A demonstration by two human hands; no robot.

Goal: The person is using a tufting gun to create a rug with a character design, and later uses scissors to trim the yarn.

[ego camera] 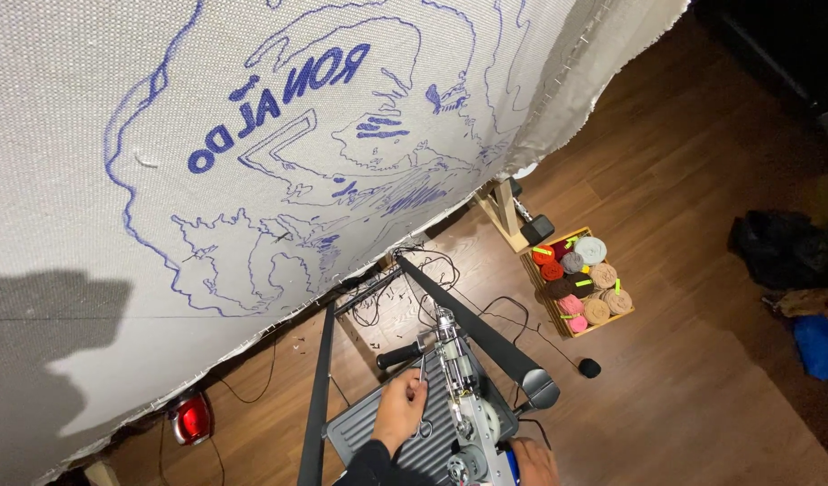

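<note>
Lower centre of the frame: a metal tufting gun (456, 378), silver, with exposed motor and gears, is resting over a ribbed grey step stool (387, 430). The left hand (401, 407) is pinching a thin piece beside the gun with its fingers. The right hand (533, 461) is gripping the gun's blue base. Upper left: coarse grey tufting cloth (99, 108) is bearing blue line drawing. Right of centre: a wooden crate (626, 316) is holding round yarn balls (583, 281).

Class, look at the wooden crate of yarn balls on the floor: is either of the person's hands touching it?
No. The wooden crate sits apart on the floor, while the left hand and right hand are at the tufting gun.
</note>
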